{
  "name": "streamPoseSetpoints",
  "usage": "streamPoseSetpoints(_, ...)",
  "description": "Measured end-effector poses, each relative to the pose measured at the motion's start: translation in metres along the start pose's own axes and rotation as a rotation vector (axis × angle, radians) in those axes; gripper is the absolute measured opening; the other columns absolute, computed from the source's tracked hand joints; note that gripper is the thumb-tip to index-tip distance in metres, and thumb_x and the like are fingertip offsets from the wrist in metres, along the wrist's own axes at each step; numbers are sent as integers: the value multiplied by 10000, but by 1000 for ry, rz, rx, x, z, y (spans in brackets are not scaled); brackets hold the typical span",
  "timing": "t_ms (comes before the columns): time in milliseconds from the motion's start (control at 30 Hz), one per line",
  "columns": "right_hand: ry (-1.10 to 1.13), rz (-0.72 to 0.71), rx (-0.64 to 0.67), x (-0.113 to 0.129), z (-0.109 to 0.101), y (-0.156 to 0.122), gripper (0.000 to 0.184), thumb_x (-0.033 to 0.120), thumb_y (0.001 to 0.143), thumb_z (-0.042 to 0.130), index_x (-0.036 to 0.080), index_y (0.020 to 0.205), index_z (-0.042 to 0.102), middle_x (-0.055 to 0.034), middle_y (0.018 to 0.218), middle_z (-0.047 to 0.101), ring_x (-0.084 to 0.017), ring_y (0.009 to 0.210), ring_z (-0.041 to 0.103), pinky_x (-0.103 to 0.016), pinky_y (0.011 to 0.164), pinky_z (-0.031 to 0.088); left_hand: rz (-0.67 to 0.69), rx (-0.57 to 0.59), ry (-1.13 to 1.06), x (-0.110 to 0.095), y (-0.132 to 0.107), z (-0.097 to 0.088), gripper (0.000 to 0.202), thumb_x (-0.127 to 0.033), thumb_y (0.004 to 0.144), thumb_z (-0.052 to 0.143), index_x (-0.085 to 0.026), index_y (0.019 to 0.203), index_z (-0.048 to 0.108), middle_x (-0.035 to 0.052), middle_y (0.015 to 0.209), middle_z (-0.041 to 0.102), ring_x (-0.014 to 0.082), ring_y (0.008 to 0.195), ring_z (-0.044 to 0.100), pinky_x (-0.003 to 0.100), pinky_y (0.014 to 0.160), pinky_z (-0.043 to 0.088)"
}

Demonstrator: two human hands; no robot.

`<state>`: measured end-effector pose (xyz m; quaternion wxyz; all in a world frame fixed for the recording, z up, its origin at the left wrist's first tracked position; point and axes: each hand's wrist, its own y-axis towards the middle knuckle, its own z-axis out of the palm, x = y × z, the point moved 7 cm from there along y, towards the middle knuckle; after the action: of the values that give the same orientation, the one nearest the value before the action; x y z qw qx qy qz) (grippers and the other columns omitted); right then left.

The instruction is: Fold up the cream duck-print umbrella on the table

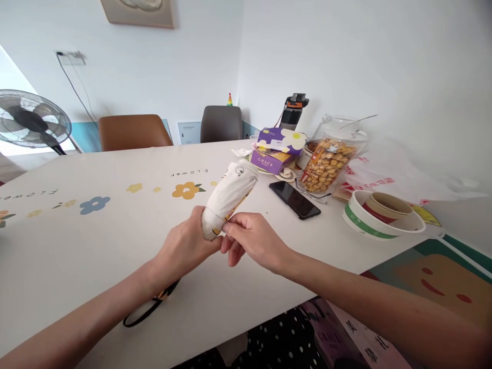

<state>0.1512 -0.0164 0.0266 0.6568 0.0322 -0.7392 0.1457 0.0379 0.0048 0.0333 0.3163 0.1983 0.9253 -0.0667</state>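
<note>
A white folded umbrella with printed cartoon eyes and yellow markings is held tilted above the table, its wrapped end pointing away to the right. My left hand is closed round its lower part. With thumb and fingertips together, my right hand pinches the fabric at the umbrella's lower right edge. Below my left wrist, a black strap loop with a dark and yellow piece shows, partly hidden by the forearm. Whether it joins the umbrella cannot be seen.
On the right of the white table lie a black phone and glasses. Behind them stand a purple tissue box, a snack jar, a bottle, and stacked paper bowls. A fan stands left.
</note>
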Motion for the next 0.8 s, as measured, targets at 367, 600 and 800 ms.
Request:
streamPoseSetpoints(367,377,37,-30,-17,-3,8,185,265,683,647,158,603,520,91,403,369,-38,314,240,-231,342,404,250,-349,521,-10,-17,16,686,-203,776,422,-146,1383,107,101,1014,549,218,864,548,282,542,393)
streamPoseSetpoints(600,432,-106,12,-26,-28,20,107,181,662,641,152,615,550,85,404,376,-48,346,281,-237,412,419,-6,146,-254,10,7,10,685,-443,734,548,-191,1327,313,87,1125,554,219,898,565,309,701,457)
streamPoseSetpoints(800,297,-168,180,-6,-17,16,240,140,622,658,156,861,646,67,465,478,-76,419,397,-268,504,463,120,334,-390,12,13,4,392,-300,697,616,-209,1072,548,30,967,613,191,852,557,287,691,462)
